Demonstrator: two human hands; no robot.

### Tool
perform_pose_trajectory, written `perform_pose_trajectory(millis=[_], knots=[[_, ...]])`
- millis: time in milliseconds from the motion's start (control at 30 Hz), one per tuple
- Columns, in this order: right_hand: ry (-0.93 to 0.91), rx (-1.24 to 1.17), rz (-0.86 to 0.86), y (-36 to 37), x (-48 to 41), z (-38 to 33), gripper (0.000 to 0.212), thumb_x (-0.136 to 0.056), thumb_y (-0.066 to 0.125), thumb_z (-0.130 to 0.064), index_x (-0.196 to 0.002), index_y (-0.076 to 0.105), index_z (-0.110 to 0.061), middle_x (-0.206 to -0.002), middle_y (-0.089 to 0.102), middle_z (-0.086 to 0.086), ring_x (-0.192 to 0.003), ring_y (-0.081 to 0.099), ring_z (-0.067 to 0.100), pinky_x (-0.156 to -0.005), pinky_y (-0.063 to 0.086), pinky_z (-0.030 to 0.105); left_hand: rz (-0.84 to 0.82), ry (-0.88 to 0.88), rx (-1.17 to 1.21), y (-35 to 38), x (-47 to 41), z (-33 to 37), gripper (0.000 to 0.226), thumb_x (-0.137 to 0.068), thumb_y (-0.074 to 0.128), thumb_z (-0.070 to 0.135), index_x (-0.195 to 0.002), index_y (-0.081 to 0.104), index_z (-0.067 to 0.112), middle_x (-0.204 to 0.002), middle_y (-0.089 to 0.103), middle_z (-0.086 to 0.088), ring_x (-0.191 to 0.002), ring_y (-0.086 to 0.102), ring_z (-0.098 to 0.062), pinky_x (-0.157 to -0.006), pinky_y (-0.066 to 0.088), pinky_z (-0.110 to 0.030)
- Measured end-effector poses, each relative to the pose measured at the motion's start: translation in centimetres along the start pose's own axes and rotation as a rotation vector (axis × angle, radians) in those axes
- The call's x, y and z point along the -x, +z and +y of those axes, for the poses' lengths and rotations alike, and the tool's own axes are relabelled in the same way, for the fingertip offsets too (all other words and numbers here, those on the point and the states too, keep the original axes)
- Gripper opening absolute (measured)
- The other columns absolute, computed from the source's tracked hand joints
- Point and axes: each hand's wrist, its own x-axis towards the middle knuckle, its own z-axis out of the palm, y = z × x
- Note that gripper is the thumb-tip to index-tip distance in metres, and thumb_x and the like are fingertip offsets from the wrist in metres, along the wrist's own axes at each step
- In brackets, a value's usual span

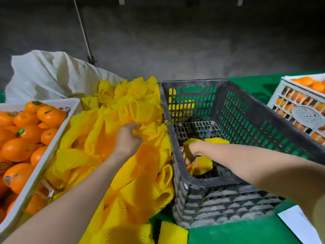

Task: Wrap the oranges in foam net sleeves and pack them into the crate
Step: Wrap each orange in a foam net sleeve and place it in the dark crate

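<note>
A green surface [237, 233] carries a black crate [228, 205], a heap of foam net sleeves [133, 182] against its left wall, and a white tray [35, 175] of oranges [17, 148]. A white sack [45, 74], a white crate [302, 117] and, seemingly, a paper sheet [299, 224] rest there too.

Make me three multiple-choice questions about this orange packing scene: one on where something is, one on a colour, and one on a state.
1. Where is the right hand?
A. raised in the air
B. inside the black crate
C. in a pocket

2. What colour are the foam net sleeves?
A. yellow
B. white
C. pink

3. What is the left hand doing with its fingers?
A. laying them flat
B. making an empty fist
C. pinching a foam net sleeve

Key:
1 B: it reaches over the rim and holds a wrapped orange.
2 A: the whole pile is yellow.
3 C: they curl on a sleeve on top of the pile.
</note>
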Motion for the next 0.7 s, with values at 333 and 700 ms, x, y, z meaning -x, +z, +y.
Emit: perform_pose_trajectory(millis=[333,700], knots=[[-0.143,-0.263,-0.067,-3.8,2.2,-1.7,0.017,-0.084,0.068,-0.014,-0.088,0.052,-0.014,-0.105,0.052,0.005,-0.094,0.058,0.024,-0.059,0.054,0.026,0.236,0.191,-0.112,-4.2,2.9,-0.4,0.013,-0.081,0.074,0.021,-0.089,0.072,0.01,-0.101,0.066,-0.007,-0.078,0.054,-0.018,-0.065,0.031,-0.027],[-0.403,-0.667,1.105,-6.6,11.4,-7.2,0.024,-0.082,0.066,-0.011,-0.106,0.066,-0.009,-0.104,0.067,0.006,-0.084,0.059,0.012,-0.076,0.046,0.017,0.053,-0.065,0.494,-8.4,7.2,0.5,0.029,-0.086,0.067,0.02,-0.062,0.052,0.013,-0.064,0.055,-0.003,-0.062,0.05,-0.011,-0.056,0.036,-0.028]])
